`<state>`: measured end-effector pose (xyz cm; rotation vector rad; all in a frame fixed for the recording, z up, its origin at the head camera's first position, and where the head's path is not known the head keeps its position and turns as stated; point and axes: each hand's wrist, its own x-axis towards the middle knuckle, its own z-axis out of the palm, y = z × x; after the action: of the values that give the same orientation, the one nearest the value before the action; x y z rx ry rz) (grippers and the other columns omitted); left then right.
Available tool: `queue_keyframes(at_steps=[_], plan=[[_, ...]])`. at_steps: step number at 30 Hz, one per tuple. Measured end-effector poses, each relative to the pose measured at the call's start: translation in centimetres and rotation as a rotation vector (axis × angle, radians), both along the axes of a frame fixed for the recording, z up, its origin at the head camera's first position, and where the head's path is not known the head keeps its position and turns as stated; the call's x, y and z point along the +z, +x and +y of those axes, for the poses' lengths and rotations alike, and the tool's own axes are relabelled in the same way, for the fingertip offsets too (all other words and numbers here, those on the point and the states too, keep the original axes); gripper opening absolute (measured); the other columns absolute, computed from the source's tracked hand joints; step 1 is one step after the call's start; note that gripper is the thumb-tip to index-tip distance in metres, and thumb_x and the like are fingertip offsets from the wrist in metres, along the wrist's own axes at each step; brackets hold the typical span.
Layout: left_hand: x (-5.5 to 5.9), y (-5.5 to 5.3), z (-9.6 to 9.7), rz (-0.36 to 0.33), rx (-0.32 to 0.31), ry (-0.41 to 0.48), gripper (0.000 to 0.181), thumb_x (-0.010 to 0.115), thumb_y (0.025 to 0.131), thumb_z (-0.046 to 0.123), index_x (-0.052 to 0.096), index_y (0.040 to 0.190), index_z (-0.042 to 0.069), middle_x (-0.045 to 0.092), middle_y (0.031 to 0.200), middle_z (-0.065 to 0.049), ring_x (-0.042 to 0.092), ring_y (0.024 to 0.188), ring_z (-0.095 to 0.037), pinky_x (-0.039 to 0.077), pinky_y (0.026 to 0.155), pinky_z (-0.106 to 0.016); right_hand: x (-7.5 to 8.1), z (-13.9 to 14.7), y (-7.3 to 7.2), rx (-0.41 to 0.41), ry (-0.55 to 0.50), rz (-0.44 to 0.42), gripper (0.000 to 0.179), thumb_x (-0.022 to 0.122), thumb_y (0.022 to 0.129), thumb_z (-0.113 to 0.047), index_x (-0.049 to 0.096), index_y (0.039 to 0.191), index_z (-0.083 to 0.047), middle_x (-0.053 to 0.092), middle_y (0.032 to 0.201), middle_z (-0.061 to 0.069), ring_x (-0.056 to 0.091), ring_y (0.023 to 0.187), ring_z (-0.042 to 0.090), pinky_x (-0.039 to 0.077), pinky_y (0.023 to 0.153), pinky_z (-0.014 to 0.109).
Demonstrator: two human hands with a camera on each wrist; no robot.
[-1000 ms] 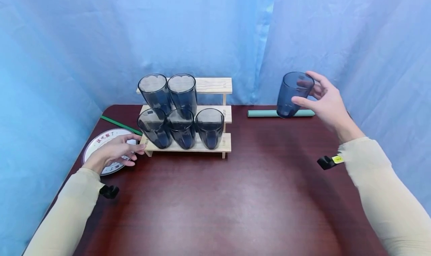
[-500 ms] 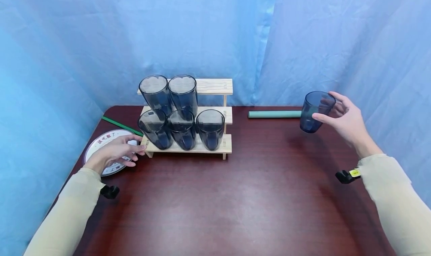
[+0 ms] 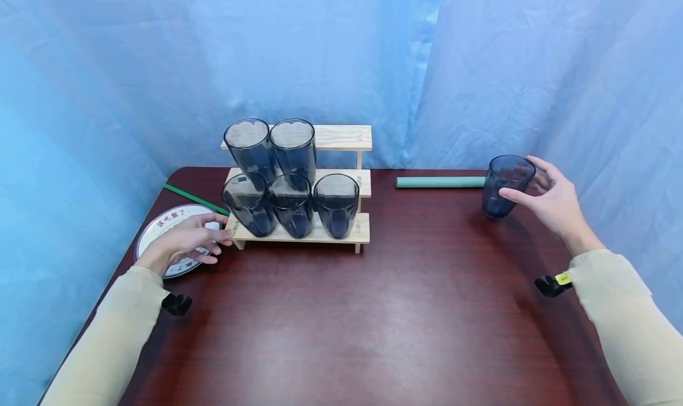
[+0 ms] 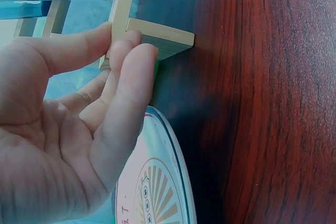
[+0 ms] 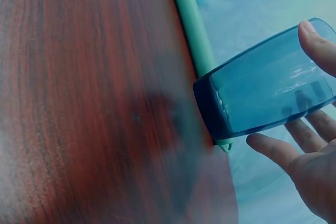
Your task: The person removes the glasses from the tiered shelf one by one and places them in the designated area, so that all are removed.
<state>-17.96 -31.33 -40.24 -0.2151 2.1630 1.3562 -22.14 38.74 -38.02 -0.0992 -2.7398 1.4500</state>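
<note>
My right hand (image 3: 557,204) holds a dark blue, clear tumbler (image 3: 496,184) at the far right, thumb on the near side and fingers behind. In the right wrist view, the base of the tumbler (image 5: 262,87) is close over the table and overlaps a green roll. At the left, my left hand (image 3: 187,240) pinches the end of the lowest shelf of a three-step wooden rack (image 3: 344,138). The left wrist view has its thumb and fingertips on the shelf end (image 4: 160,32). Matching tumblers (image 3: 336,207) stand on the rack, two behind and three in front.
A white plate (image 3: 152,231) with red lettering lies under the left hand. Behind it runs a thin green stick (image 3: 187,194). The pale green roll (image 3: 437,182) lies along the back edge of the dark red wooden table (image 3: 363,311). Blue curtains (image 3: 331,50) surround the table.
My right hand has carried the tumbler to the right and down, toward the table. My left hand has kept its pinch on the rack, which has not moved on the table.
</note>
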Motion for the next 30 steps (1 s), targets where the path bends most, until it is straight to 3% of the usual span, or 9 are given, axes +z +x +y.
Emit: queue_keyframes(at_steps=[6, 14, 22, 30], plan=[[0.1, 0.0, 0.2, 0.000, 0.003, 0.002, 0.075, 0.066, 0.100, 0.034, 0.027, 0.154, 0.001, 0.065, 0.121, -0.019, 0.060, 0.083, -0.023, 0.061, 0.076, -0.041, -0.5, 0.2, -0.2, -0.009, 0.001, -0.007, 0.085, 0.078, 0.091, -0.037, 0.026, 0.158, -0.042, 0.039, 0.159, 0.008, 0.042, 0.141, 0.018, 0.043, 0.080, 0.006], [0.4, 0.1, -0.3, 0.016, 0.007, -0.009, 0.076, 0.067, 0.100, 0.034, 0.027, 0.154, 0.000, 0.066, 0.119, -0.017, 0.060, 0.084, -0.023, 0.061, 0.076, -0.041, -1.0, 0.1, -0.9, -0.015, -0.040, 0.028, 0.087, 0.079, 0.091, -0.029, 0.027, 0.160, -0.032, 0.049, 0.150, 0.008, 0.050, 0.121, 0.005, 0.044, 0.080, 0.006], [0.4, 0.0, 0.1, 0.006, 0.009, 0.008, 0.077, 0.068, 0.099, 0.036, 0.027, 0.155, 0.002, 0.065, 0.122, -0.020, 0.060, 0.085, -0.023, 0.061, 0.078, -0.040, -1.6, 0.7, -0.6, -0.038, -0.097, 0.044, 0.085, 0.078, 0.092, -0.024, 0.027, 0.160, -0.035, 0.044, 0.155, 0.005, 0.047, 0.131, 0.008, 0.047, 0.079, 0.006], [0.0, 0.1, 0.0, 0.008, 0.006, -0.002, 0.078, 0.068, 0.099, 0.036, 0.027, 0.155, 0.001, 0.064, 0.121, -0.019, 0.060, 0.085, -0.024, 0.061, 0.077, -0.041, -2.8, 0.8, 0.4, -0.016, -0.117, 0.080, 0.084, 0.076, 0.093, -0.018, 0.027, 0.160, -0.030, 0.045, 0.153, 0.006, 0.048, 0.128, 0.003, 0.045, 0.082, 0.005]])
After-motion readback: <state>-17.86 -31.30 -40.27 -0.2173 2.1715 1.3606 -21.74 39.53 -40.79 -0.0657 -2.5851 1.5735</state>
